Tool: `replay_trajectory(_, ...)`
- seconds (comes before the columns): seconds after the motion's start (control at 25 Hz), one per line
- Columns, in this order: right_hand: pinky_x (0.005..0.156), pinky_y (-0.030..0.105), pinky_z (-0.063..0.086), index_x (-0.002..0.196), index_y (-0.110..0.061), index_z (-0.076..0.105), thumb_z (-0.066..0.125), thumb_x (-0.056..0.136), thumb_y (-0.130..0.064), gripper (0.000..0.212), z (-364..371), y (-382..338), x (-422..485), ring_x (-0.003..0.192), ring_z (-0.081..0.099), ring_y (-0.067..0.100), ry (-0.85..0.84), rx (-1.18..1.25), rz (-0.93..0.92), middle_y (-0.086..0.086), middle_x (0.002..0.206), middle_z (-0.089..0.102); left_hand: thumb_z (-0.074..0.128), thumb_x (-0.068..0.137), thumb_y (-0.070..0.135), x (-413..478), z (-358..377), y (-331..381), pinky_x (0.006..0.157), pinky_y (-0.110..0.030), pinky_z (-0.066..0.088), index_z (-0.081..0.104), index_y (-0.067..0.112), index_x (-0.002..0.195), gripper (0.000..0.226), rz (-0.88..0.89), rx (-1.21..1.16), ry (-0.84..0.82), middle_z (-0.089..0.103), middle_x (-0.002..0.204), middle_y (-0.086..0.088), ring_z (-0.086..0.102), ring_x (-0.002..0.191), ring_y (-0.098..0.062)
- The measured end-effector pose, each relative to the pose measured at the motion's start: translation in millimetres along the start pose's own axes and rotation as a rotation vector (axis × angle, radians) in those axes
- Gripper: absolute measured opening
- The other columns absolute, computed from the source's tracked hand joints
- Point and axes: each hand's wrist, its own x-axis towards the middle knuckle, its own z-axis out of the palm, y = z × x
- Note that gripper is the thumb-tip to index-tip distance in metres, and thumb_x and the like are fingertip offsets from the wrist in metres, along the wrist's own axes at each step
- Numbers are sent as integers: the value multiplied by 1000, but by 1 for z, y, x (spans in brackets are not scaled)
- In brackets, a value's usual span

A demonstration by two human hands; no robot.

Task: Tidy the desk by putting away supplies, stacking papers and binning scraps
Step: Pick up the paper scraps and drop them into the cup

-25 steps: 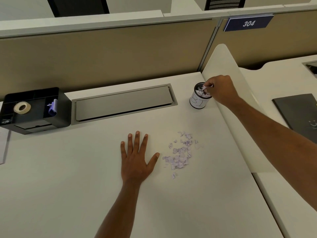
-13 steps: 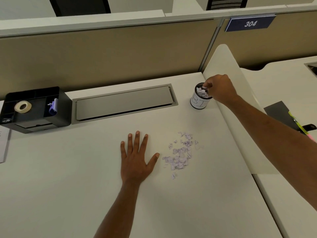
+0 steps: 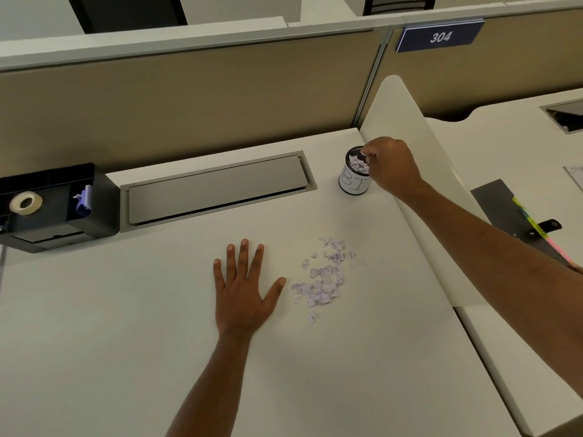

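From the head camera I see the left hand point(image 3: 241, 291) lying palm down on the white desk point(image 3: 126, 310), its fingers point(image 3: 243, 257) straight and spread with the thumb angled out to the right, holding nothing. Just right of that thumb lies a loose pile of small pale purple paper scraps point(image 3: 325, 279), close to the thumb tip but not touching it. The right hand point(image 3: 391, 165) reaches to the far right corner of the desk, over a small white cup point(image 3: 351, 181) with handwritten letters on its side. Its fingers point(image 3: 370, 156) are curled and bunched together at the cup's mouth, down among more purple scraps heaped inside; I cannot tell whether they pinch a piece. The cup stands well apart from the pile, beside a white divider point(image 3: 407, 121). At the far left edge sits a black organizer point(image 3: 94, 212) holding a roll of tape point(image 3: 26, 202), with a grey cable flap point(image 3: 214, 187) set into the desk between it and the cup.
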Motion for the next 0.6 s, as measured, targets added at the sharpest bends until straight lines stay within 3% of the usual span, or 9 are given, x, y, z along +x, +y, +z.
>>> replay_trajectory(0.16, 76, 35, 56, 110, -11, 81, 58, 82, 6, 39, 0, 4, 6, 95, 72, 36, -26, 19, 12, 14, 106, 80, 32, 103, 80, 0, 0, 0, 136, -62, 8, 9, 31, 176, 90, -4, 5, -2, -3, 185, 0, -9, 171, -27)
replay_trajectory(0.28, 81, 41, 59, 107, -10, 82, 63, 84, 4, 33, 0, 6, 8, 95, 72, 35, -28, 21, 50, 14, 105, 80, 31, 103, 81, 0, -1, 0, 136, -61, 7, 8, 31, 176, 90, -3, 6, -6, -4, 185, 0, -10, 171, -27)
replay_trajectory(0.6, 80, 35, 55, 95, -12, 82, 64, 86, -5, 21, 1, -17, -20, 90, 71, 30, 19, 109, 45, 11, 99, 79, 33, 103, 80, 0, -2, 1, 136, -63, 9, 13, 30, 175, 90, 4, -22, 14, 0, 185, -2, -6, 171, -28)
